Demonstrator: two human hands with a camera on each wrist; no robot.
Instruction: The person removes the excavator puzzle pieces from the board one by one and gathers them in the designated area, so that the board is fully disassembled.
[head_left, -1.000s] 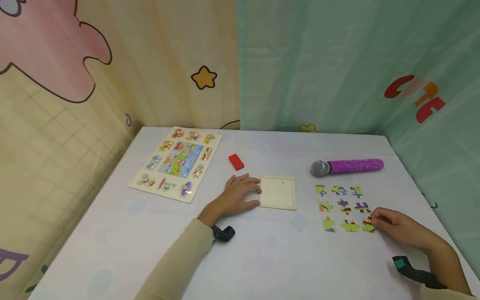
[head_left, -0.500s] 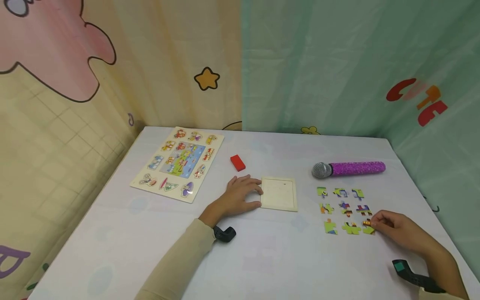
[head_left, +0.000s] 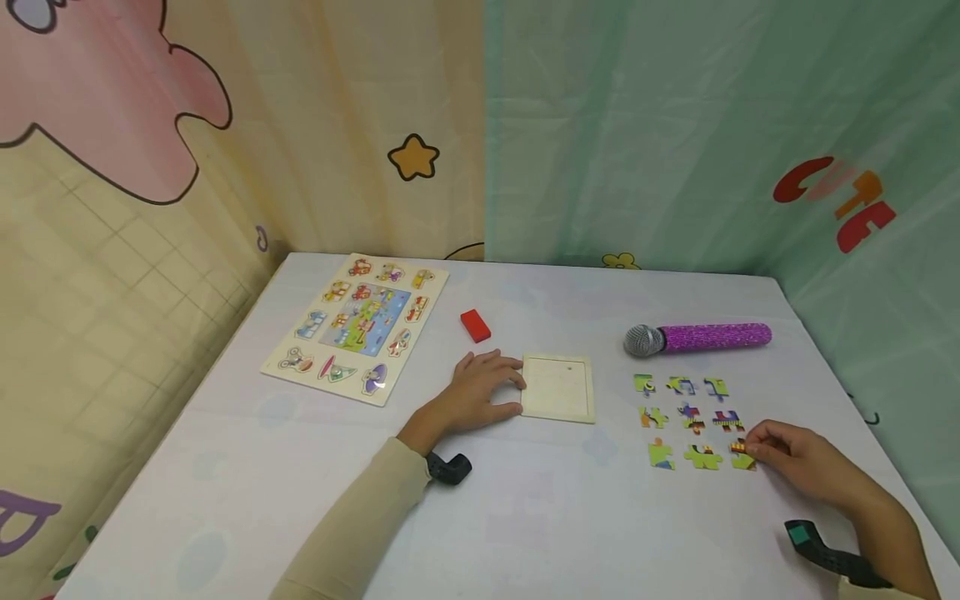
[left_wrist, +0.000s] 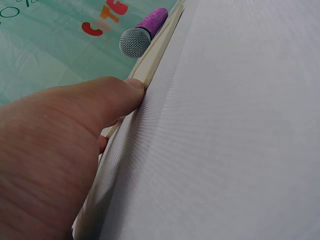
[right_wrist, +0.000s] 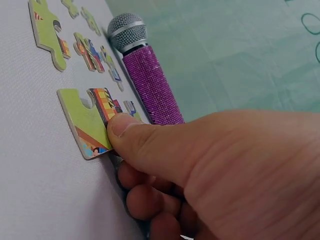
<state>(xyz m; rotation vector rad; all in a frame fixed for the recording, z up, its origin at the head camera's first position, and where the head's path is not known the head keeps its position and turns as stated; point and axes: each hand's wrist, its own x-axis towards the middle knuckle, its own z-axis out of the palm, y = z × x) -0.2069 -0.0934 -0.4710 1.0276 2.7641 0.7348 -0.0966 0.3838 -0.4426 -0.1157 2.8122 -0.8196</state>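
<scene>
My left hand (head_left: 480,390) rests at the left edge of a square pale wooden puzzle tray (head_left: 557,390), its thumb and fingertips touching that edge. In the left wrist view the thumb (left_wrist: 127,92) presses the tray's side. With my right hand (head_left: 798,462) I pinch a green puzzle piece (head_left: 741,457) printed with a yellow-and-red pattern. The right wrist view shows the thumb on top of that piece (right_wrist: 82,125) and the fingers curled below. Several other puzzle pieces lie in rows beside it, among them a green one (head_left: 702,457) just left of the pinched piece.
Behind the pieces lies a purple glittery microphone (head_left: 712,337). A red block (head_left: 476,326) sits behind the tray. At the back left is a larger picture puzzle board (head_left: 390,367). Patterned curtains (head_left: 630,142) hang around the white table (head_left: 540,517).
The pinched puzzle piece has shifted slightly to the right, away from its neighbour. The left hand and tray stay still; the whole head view has moved a little.
</scene>
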